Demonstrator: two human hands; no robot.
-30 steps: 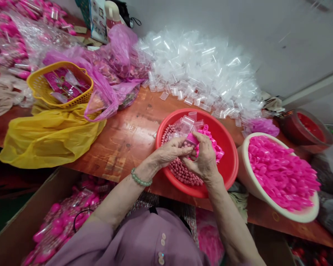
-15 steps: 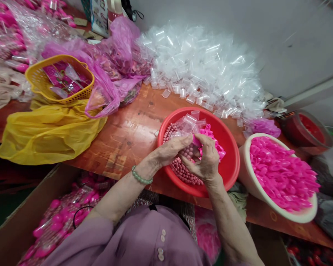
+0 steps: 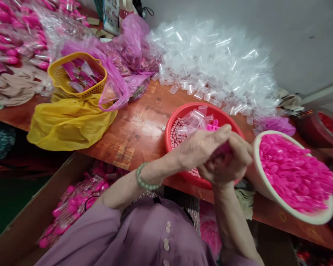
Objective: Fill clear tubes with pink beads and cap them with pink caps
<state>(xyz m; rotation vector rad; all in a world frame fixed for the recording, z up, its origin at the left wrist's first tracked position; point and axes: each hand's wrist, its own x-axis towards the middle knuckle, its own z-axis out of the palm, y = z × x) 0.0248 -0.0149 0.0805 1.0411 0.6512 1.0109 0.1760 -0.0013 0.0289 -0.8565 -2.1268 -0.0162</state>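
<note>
My left hand (image 3: 198, 147), with a green bead bracelet (image 3: 144, 179) at the wrist, presses against my right hand (image 3: 233, 157) above the red basin (image 3: 169, 123). Between the two palms a pink plastic piece (image 3: 224, 149) shows in part; the rest is covered by fingers and blurred. My right hand's fingers curl round it from the right. In the basin lie pink beads (image 3: 177, 130), several clear plastic tubes (image 3: 195, 117) and bright pink plastic parts (image 3: 213, 125), partly hidden by my hands.
A cream tub (image 3: 259, 173) of pink caps stands at the right. Behind the basin rises a heap of clear tubes (image 3: 208, 59). To the left are a yellow basket (image 3: 57, 87), a yellow bag (image 3: 69, 125) and a box of filled pink-capped tubes (image 3: 69, 210) below.
Both hands have moved to the right and closed together, with the pink piece now mostly covered by them. The view has shifted slightly, so the table things appear farther right.
</note>
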